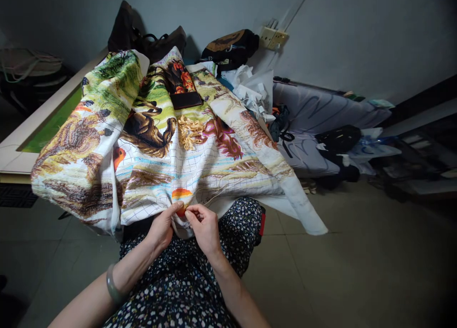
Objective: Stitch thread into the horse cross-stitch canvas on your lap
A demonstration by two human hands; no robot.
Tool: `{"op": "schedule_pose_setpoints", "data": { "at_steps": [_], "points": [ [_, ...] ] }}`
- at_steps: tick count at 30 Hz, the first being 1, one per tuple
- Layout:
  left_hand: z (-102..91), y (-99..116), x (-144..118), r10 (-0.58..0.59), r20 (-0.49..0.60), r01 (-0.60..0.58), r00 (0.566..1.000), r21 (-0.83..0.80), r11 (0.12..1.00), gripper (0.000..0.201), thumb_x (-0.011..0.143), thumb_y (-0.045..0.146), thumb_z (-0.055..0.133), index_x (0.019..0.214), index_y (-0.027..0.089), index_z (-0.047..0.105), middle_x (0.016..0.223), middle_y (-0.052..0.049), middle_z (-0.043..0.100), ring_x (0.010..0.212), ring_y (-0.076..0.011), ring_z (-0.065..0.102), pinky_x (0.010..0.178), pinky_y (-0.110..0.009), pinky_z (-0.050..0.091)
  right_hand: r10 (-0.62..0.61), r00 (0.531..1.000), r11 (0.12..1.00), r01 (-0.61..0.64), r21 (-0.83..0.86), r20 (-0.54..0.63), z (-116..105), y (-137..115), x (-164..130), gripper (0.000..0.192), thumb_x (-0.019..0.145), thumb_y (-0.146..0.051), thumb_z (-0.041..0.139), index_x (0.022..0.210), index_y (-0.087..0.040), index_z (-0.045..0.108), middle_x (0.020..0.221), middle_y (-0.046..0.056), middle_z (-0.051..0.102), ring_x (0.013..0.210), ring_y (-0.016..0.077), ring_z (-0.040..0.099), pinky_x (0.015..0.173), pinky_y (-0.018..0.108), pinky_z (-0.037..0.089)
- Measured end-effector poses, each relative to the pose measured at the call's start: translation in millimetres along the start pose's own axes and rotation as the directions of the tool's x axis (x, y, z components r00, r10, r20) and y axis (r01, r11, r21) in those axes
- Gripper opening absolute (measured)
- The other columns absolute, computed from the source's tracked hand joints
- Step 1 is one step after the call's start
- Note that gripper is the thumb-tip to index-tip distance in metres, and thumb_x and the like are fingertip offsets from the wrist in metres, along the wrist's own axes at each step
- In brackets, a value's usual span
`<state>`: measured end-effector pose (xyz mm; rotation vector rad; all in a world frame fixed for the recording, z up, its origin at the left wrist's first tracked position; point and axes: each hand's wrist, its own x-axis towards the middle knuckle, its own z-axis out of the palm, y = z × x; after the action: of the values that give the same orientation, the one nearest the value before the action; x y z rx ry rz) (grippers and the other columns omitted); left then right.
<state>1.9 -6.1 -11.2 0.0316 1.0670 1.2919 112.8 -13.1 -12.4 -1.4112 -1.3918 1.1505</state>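
A large embroidered cross-stitch cloth [153, 168], printed with a grid and stitched with horses and scenery, drapes over the table and down to my lap. At its near edge my left hand [162, 229] grips the cloth, thumb on top beside an orange and yellow patch [182, 193]. Right next to it, the fingertips of my right hand [206, 228] are pinched together against the same patch. What they hold is too small to make out. A pale thread [218, 192] lies on the cloth to the right of my hands. A bundle of tan thread [192, 133] rests farther up.
A dark flat case [186, 100] lies on the cloth. Bags [148, 40] and a brown-black pouch [230, 46] stand against the wall, near crumpled white plastic [252, 87]. To the right is a covered seat [303, 109] with dark items on it. The table edge [14, 161] shows at left.
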Motion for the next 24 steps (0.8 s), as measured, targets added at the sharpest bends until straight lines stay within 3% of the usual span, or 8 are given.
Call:
{"op": "schedule_pose_setpoints", "data": {
  "at_steps": [10,19,21,24],
  "points": [
    [0.7,3.6,1.1,-0.065,-0.02,0.065,0.998,0.015,0.998,0.024,0.053,0.015,0.08,0.073,0.01,0.069,0.073,-0.006,0.072,0.068,-0.0161,0.064,0.072,-0.027,0.051,0.009,1.0,0.998,-0.009,0.062,0.001,2.3,3.6,1.5,0.014,0.08,-0.025,0.057,0.08,-0.016,0.068,0.074,0.004,0.069,0.067,0.0158,0.062,0.057,0.022,0.05],
    [-0.4,1.5,0.4,-0.049,0.018,0.049,0.999,-0.001,0.999,0.027,0.055,0.017,0.08,0.079,0.009,0.07,0.076,-0.007,0.073,0.071,-0.0178,0.066,0.073,-0.028,0.053,0.077,0.997,0.993,-0.075,0.089,-0.019,9.0,-0.6,10.7,0.013,0.079,-0.029,0.06,0.076,-0.016,0.062,0.064,0.001,0.063,0.05,0.0116,0.054,0.048,0.022,0.046],
    [0.0,1.5,-1.4,-0.053,0.023,0.053,0.998,-0.005,0.999,0.027,0.057,0.018,0.08,0.081,0.01,0.07,0.079,-0.008,0.073,0.074,-0.0196,0.067,0.078,-0.031,0.053,0.002,0.995,1.0,0.001,0.03,-0.096,6.5,-10.6,10.1,0.012,0.079,-0.029,0.061,0.079,-0.017,0.061,0.066,0.002,0.062,0.055,0.0132,0.057,0.052,0.023,0.049],
    [1.5,1.8,-4.6,-0.059,0.036,0.06,0.998,-0.023,0.998,0.027,0.06,0.018,0.079,0.085,0.009,0.07,0.084,-0.01,0.074,0.081,-0.0213,0.069,0.087,-0.033,0.051,-0.263,0.947,0.964,0.254,-0.073,-0.183,-13.3,-41.2,-8.3,0.014,0.085,-0.03,0.06,0.094,-0.02,0.062,0.089,0.008,0.065,0.071,0.0172,0.062,0.068,0.031,0.054]
  ]
}}
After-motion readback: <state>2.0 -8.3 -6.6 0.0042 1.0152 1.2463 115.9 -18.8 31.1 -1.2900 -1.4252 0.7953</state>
